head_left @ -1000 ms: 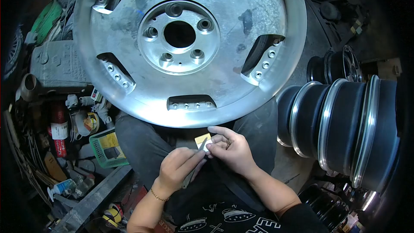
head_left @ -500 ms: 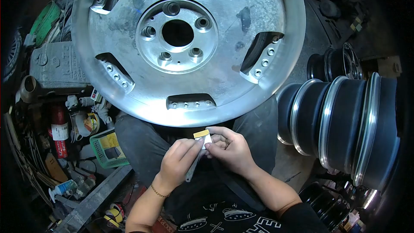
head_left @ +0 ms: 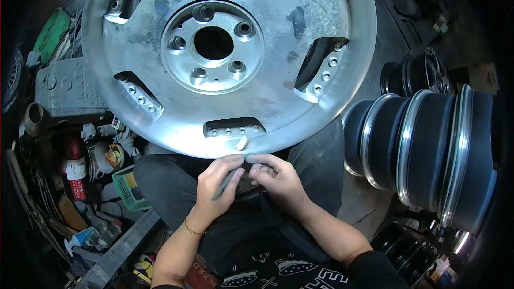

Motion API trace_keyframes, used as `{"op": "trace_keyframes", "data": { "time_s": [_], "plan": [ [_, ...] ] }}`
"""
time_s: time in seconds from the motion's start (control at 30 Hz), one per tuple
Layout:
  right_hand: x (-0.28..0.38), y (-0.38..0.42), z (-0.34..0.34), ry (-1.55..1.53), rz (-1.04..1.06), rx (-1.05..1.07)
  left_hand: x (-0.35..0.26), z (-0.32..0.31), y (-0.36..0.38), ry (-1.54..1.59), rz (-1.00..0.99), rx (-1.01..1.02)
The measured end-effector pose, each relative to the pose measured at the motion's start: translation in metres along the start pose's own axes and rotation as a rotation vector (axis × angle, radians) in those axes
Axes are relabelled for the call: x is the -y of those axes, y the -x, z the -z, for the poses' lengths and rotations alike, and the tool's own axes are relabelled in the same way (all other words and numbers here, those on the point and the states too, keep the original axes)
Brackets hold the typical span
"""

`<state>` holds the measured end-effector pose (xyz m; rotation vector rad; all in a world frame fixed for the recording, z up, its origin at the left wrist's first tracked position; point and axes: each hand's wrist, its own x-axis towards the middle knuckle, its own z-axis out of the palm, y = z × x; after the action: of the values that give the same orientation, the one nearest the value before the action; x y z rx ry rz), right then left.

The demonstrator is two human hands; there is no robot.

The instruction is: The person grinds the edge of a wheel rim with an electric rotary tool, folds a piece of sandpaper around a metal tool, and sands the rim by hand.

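Note:
A large bare-metal wheel rim (head_left: 278, 91) lies face up in front of me, above my lap. On its near lip rests a small pale block (head_left: 242, 143), perhaps a little packet. My left hand (head_left: 218, 179) is closed around a flat dark-grey strip (head_left: 220, 186), which slants down between thumb and fingers. Just beside it, my right hand (head_left: 276, 175) is curled in, fingertips meeting those of the left at the rim's near edge. Whatever it pinches is hidden.
More wheels (head_left: 412, 144) stand stacked on their sides at the right. On the left are a green basket (head_left: 128, 195), a red bottle (head_left: 75, 163), a grey metal beam (head_left: 115, 251) and cluttered tools. My knees sit under the wheel's near side.
The small white-and-yellow packet has left my fingers, and a pale block now lies on the wheel's lip. Both hands stay together, and the grey strip has risen with my left hand.

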<state>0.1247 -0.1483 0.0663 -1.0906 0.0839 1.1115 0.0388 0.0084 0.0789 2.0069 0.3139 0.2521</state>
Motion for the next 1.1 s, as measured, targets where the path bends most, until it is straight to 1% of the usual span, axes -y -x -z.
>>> {"op": "trace_keyframes", "data": {
  "time_s": [0.03,0.07,0.1,0.13,0.17,0.23,0.3,0.33,0.4,0.43,0.5,0.57,0.6,0.63,0.67,0.7,0.73,0.83,0.87,0.97,1.03,1.1],
  "plan": [
    [-0.003,-0.003,0.000,0.148,0.070,-0.070,0.004,-0.002,0.000,0.000,0.000,0.000],
    [-0.004,-0.007,0.000,0.297,0.141,-0.139,0.009,-0.004,-0.001,0.057,0.068,-0.046],
    [-0.002,-0.006,-0.001,0.297,0.137,-0.138,0.013,-0.005,-0.001,0.117,0.141,-0.093],
    [0.002,-0.001,-0.001,0.506,0.221,-0.190,0.019,-0.003,-0.003,0.094,0.103,-0.160],
    [0.006,0.002,-0.002,0.716,0.306,-0.238,0.021,0.000,-0.003,0.133,0.151,-0.196],
    [0.010,0.002,-0.004,0.780,0.334,-0.252,0.023,0.008,-0.006,0.134,0.149,-0.248],
    [0.016,-0.004,-0.005,1.072,0.517,-0.239,0.027,0.012,-0.010,0.137,0.123,-0.264],
    [0.018,-0.010,-0.007,1.076,0.517,-0.231,0.029,0.013,-0.010,0.222,0.153,-0.291],
    [0.021,-0.028,-0.011,1.352,0.722,-0.283,0.027,0.015,-0.011,0.363,0.233,-0.330],
    [0.023,-0.033,-0.012,1.358,0.716,-0.280,0.028,0.016,-0.011,0.368,0.239,-0.332],
    [0.024,-0.040,-0.010,1.565,0.602,-0.094,0.035,0.017,-0.008,0.534,0.206,-0.399],
    [0.026,-0.035,-0.011,1.537,0.505,0.008,0.041,0.026,-0.006,0.456,0.213,-0.440],
    [0.024,-0.028,-0.012,1.487,0.481,0.025,0.041,0.033,-0.006,0.482,0.259,-0.432],
    [0.022,-0.025,-0.012,1.442,0.474,0.037,0.048,0.035,-0.008,0.601,0.206,-0.451],
    [0.018,-0.023,-0.008,1.416,0.472,0.051,0.062,0.039,-0.003,0.677,0.197,-0.420],
    [0.012,-0.018,-0.005,1.389,0.467,0.062,0.061,0.039,-0.006,0.794,0.125,-0.455],
    [0.011,-0.012,-0.005,1.377,0.388,0.062,0.060,0.041,-0.006,0.802,0.122,-0.458],
    [0.008,0.006,-0.008,1.383,0.303,0.062,0.053,0.043,-0.001,0.809,0.118,-0.489],
    [0.008,0.010,-0.008,1.383,0.314,0.065,0.050,0.044,-0.001,0.813,0.126,-0.520],
    [0.009,0.024,-0.005,1.411,0.355,0.069,0.052,0.048,0.002,0.781,0.071,-0.522],
    [0.011,0.032,-0.002,1.421,0.380,0.061,0.060,0.050,0.001,0.759,0.073,-0.542],
    [0.015,0.040,0.004,1.424,0.389,0.046,0.064,0.050,0.000,0.799,0.080,-0.647]
  ]
}}
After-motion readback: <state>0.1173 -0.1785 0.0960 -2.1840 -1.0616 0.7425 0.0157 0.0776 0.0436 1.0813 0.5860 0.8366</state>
